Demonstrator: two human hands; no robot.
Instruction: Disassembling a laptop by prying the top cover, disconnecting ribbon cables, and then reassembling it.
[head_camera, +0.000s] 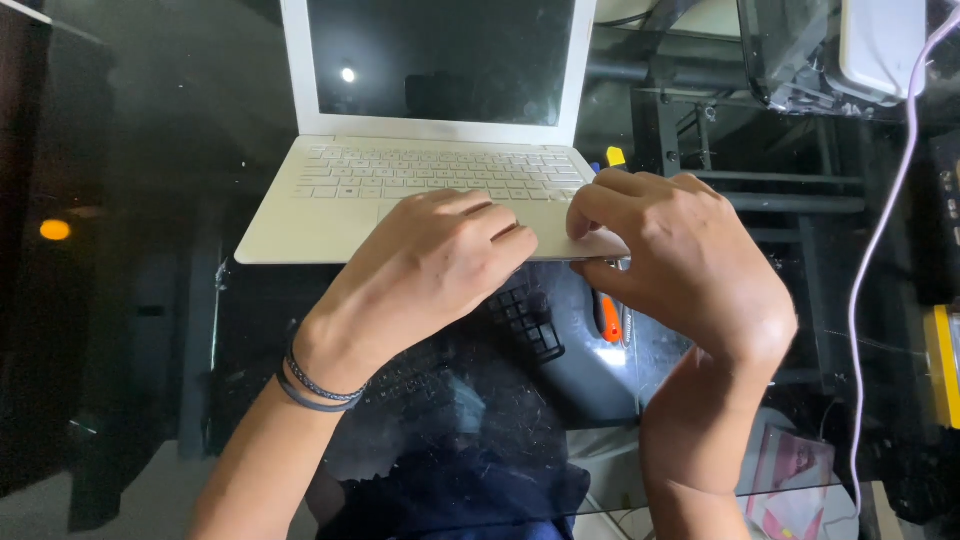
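White laptop (400, 190) sat open at upper centre of frame, on glass table (150, 330), screen dark. L hand (430, 265) lay curled, knuckles down, on palm rest, gripping nothing. R hand (680, 265) pinched laptop's front R corner betw thumb & fingers. Orange-tipped tool (609, 322) just below that corner. Judgement: press base steady w/ L, pry corner gently.

You are touching a smooth white plastic laptop (330, 215) that is sitting on a shiny, dusty glass table (480, 400).

Both hands close together, palms down; left hand (430, 265) fingers curled, right hand (680, 260) pinching.
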